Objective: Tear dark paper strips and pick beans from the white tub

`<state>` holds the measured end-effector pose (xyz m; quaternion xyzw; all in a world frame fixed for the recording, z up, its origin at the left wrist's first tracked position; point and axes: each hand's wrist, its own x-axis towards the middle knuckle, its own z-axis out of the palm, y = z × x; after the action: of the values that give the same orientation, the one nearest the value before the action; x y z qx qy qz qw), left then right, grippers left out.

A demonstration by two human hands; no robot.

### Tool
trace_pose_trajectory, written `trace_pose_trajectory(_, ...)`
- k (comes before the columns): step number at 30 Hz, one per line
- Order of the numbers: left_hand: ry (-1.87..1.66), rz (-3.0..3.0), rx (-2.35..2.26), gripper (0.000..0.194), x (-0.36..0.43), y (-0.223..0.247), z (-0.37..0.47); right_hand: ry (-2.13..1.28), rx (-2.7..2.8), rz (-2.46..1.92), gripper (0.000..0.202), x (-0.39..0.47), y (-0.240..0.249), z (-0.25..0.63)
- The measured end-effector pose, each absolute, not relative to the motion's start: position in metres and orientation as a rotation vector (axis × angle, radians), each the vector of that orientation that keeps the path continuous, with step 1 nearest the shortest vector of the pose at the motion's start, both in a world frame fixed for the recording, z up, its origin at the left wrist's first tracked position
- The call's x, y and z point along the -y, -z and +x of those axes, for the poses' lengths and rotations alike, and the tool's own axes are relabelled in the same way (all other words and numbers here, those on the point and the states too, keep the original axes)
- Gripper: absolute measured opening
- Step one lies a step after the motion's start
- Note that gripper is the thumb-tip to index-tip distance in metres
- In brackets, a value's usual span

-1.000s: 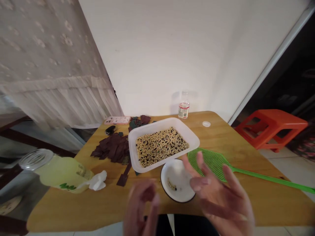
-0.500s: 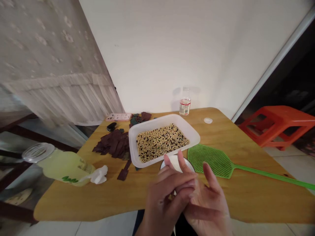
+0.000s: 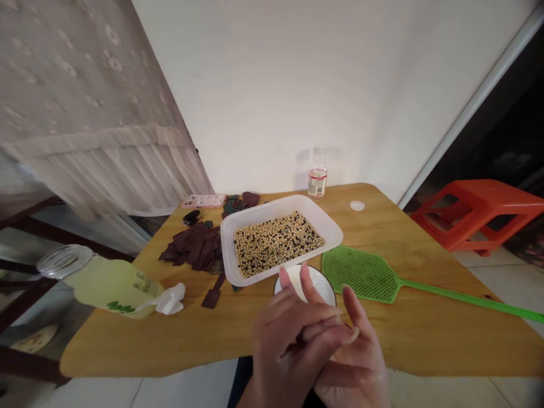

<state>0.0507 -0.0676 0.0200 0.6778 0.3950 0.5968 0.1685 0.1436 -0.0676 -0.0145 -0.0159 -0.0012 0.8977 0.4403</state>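
My left hand (image 3: 287, 354) is closed, its thumb and fingertips pinched together over the palm of my right hand. Anything between those fingertips is hidden or too small to make out. Below and behind it, my right hand (image 3: 357, 357) is turned palm up, thumb and two fingers stretched out; its other fingers are covered. Just beyond the fingertips is a white bowl (image 3: 324, 287) with a dark rim, partly hidden by my hands. Behind the bowl stands a white plastic tub (image 3: 230, 249) holding small beige and black beads (image 3: 276, 241).
Dark brown flat pieces (image 3: 193, 246) are heaped left of the tub, near black keys (image 3: 191, 217) and a pink phone (image 3: 204, 201). A yellowish jar (image 3: 114, 286) and crumpled tissue (image 3: 171, 299) sit left. Right are a green fly swatter (image 3: 361, 273), clear bottle (image 3: 317, 178), cap (image 3: 357, 205) and orange stool (image 3: 488, 209).
My left thumb and fingertips have shifted slightly to the right over my right palm. The view has moved a little, and more of the bowl shows. The other things stay put.
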Motion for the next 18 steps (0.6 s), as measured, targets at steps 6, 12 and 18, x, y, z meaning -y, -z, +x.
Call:
trace_pose_trajectory(6, -1.49, 2.087, -0.984, 0.015, 0.065, -0.016, 0.042, -2.189, -0.164, -0.089, 0.045, 0.067, 0.025, 0.149)
trace_pose_trajectory(12, -1.555, 2.025, -0.997, 0.01, 0.063, -0.017, 0.047, -2.224, -0.198, 0.098, 0.045, 0.067, 0.027, 0.145)
trace_pose_trajectory(18, -1.488, 2.056, -0.951, 0.007, 0.062, -0.014, 0.045, -2.23, -0.112, 0.255, 0.037, 0.067, 0.022, 0.146)
